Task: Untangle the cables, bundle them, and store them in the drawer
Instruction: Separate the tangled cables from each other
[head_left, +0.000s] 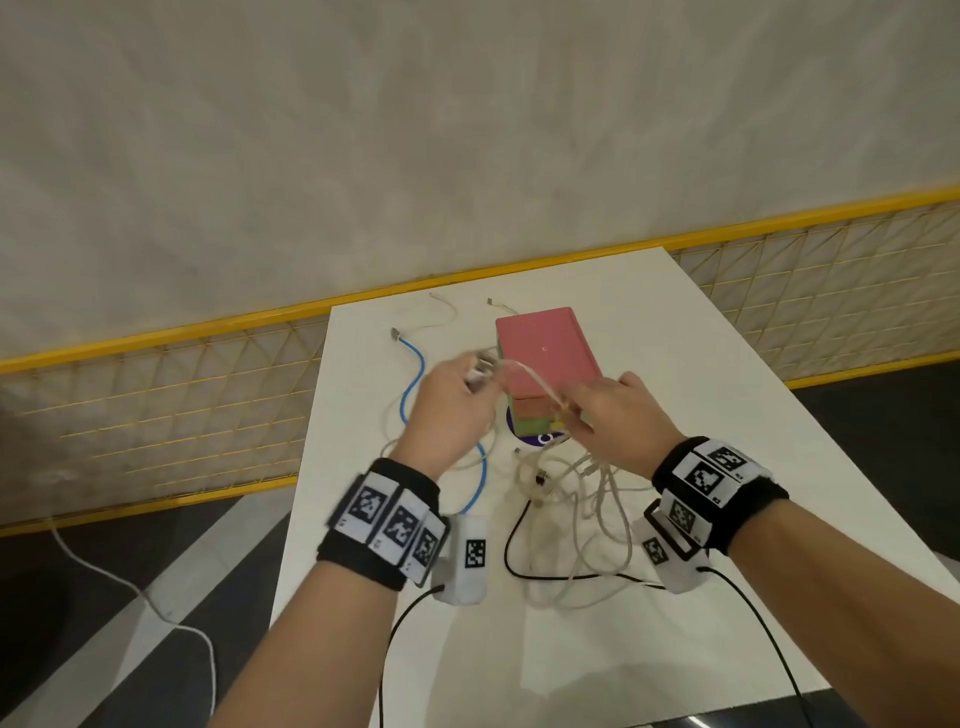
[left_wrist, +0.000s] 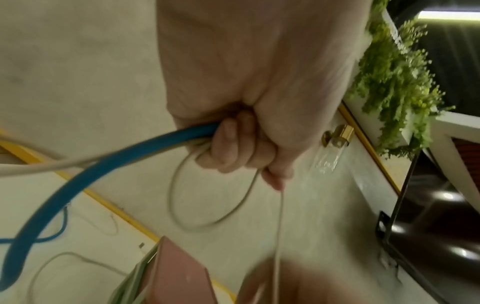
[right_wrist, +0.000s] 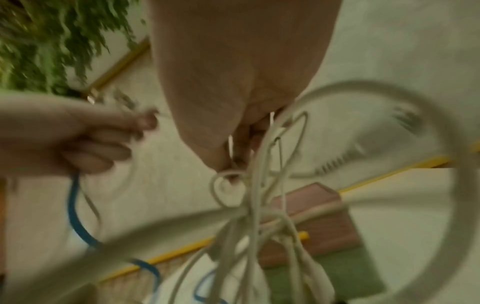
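- The left hand (head_left: 451, 402) is raised above the counter (head_left: 675, 364), its fingers (left_wrist: 233, 144) curled tight round a blue cable (left_wrist: 78, 179) and a pale cable loop (left_wrist: 207, 205) bunched in the fist.
- The blue cable leaves the fist toward the person's left, then curves down to the counter and runs away to a plug end near the far edge.
- A thin white cable (head_left: 535, 376) stretches between the two hands, its long axis roughly level and crosswise in front of the person, sagging slightly toward the right.
- The right hand (head_left: 613, 415) pinches that white strand between thumb and fingers (right_wrist: 221, 156); the wrist view is blurred, so I cannot tell how the other fingers lie.
- Below the right hand hangs a tangle of white cables (head_left: 576, 519), its loops spilling onto the counter between the two wrists, with a black cable (head_left: 511, 545) curving round its near side.
- A pink drawer box (head_left: 545, 348) stands on the counter just beyond the hands, its long side running away from the person; coloured drawer fronts (head_left: 530, 415) show beneath its top.
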